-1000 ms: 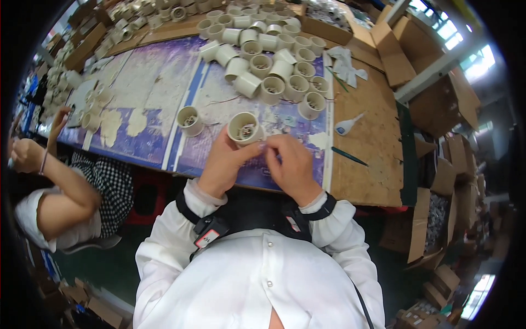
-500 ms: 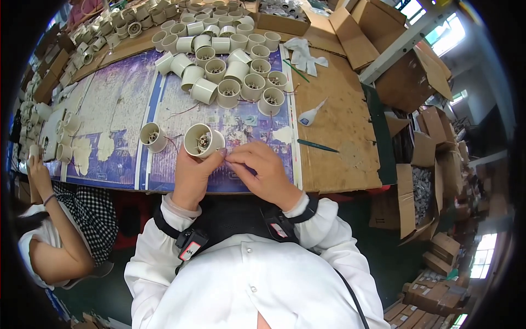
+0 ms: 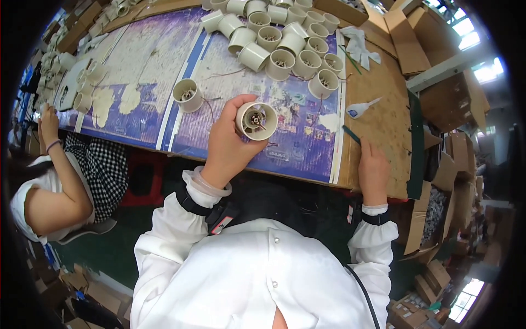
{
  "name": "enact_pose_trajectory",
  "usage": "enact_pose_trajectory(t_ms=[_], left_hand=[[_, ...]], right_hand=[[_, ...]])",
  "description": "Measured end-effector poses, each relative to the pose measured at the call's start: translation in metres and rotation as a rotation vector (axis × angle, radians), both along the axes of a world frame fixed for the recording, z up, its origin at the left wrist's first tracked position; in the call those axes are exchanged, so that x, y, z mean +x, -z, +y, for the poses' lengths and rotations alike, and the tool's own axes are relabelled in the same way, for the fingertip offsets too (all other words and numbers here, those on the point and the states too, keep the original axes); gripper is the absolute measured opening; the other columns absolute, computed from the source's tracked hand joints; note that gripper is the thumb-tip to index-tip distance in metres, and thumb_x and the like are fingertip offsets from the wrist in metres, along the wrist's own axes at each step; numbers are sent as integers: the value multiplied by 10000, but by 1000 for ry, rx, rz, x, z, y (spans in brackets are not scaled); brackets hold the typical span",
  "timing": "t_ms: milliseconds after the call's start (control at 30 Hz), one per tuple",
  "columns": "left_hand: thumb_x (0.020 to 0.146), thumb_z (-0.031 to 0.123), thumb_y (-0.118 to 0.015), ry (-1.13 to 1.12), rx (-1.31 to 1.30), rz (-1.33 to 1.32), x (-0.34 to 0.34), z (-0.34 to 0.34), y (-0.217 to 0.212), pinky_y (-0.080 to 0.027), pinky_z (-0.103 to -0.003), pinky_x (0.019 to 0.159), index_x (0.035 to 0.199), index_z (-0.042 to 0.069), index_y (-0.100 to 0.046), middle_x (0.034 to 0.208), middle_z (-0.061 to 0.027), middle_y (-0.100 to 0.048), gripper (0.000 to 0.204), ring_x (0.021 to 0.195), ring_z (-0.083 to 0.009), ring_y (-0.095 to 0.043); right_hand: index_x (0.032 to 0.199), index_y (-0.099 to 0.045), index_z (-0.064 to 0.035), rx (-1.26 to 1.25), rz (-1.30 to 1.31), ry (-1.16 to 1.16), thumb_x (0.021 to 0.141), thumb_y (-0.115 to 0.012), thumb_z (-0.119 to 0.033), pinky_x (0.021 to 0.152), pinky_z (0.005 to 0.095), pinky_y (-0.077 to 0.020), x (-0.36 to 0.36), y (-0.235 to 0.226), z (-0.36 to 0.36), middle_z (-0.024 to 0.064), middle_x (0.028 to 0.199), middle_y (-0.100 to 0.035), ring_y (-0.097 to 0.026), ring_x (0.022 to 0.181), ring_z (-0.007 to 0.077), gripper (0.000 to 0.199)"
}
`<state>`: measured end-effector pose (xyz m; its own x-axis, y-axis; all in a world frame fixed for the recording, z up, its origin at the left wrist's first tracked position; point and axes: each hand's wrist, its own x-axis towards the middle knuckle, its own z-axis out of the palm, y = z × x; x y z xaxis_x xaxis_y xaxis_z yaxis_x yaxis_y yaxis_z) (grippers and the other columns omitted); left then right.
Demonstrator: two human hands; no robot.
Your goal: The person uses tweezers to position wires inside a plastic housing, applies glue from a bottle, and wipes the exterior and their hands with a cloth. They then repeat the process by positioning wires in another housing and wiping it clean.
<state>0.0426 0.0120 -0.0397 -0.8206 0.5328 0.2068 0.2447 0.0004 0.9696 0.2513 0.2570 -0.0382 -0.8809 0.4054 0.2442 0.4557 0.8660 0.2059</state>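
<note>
My left hand is closed around a cream-white plastic cup-shaped housing, held above the table with its open mouth facing up. Inside it a small round metal part with copper-coloured pieces shows. On the cardboard at the right, my right hand has its fingers together over a slim dark green tool, perhaps tweezers. Only one end of that tool sticks out past the fingertips; the rest is hidden. Another such housing stands upright left of my left hand, with thin wires trailing from its side.
Several more housings crowd the far side, some upright, some tipped over. A white dropper bottle, a white glove and a thin green stick lie at the right. Another person sits at the left; open cartons stand at the right.
My right hand has left the housing and moved right onto the slim green tool. The left hand still holds the housing, now gripped around its side. The view has shifted.
</note>
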Motion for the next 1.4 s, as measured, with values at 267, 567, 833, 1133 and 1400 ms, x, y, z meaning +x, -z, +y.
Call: enact_pose_trajectory(t_ms=[267, 567, 833, 1133, 1400], left_hand=[[683, 4, -747, 55, 17, -139, 1, -4, 9, -484, -246, 827, 1202, 47, -492, 1047, -45, -610, 580, 949, -113, -594], [682, 19, -753, 94, 1, -183, 7, -12, 27, -484, -257, 850, 1203, 43, -491, 1071, -58, -608, 584, 984, -126, -594], [672, 32, -758, 92, 15, -158, 4, -12, 29, -489, -269, 842, 1199, 42, -493, 1062, -66, -619, 591, 976, -141, -606], [727, 26, -734, 119, 66, -167, 1, -13, 35, -474, -233, 817, 1231, 57, -482, 1020, -16, -590, 564, 935, -87, -566], [725, 12, -727, 122, 53, -170, 0, -12, 35, -473, -235, 823, 1235, 54, -477, 1058, -21, -582, 570, 959, -88, -562]], right_hand=[[998, -639, -18, -615, 529, -207, 821, -621, 24, 732, 276, -487, -35, -30, -49, 111, 921, -634, -626, 813, 199, 183], [1015, -613, 8, -971, 647, -427, 851, -617, 41, 781, 261, -484, -80, -22, -90, 87, 967, -645, -619, 873, 157, 168], [1111, -490, -2, -1142, 771, -572, 851, -617, 63, 751, 251, -490, -108, -12, -123, 131, 991, -635, -627, 892, 172, 297], [1113, -477, -15, -998, 714, -593, 853, -635, 33, 660, 214, -471, -112, 1, -123, 114, 979, -639, -624, 857, 144, 308], [1091, -478, -22, -1055, 728, -602, 856, -633, 32, 618, 202, -447, -116, 2, -123, 114, 984, -639, -615, 843, 132, 287]])
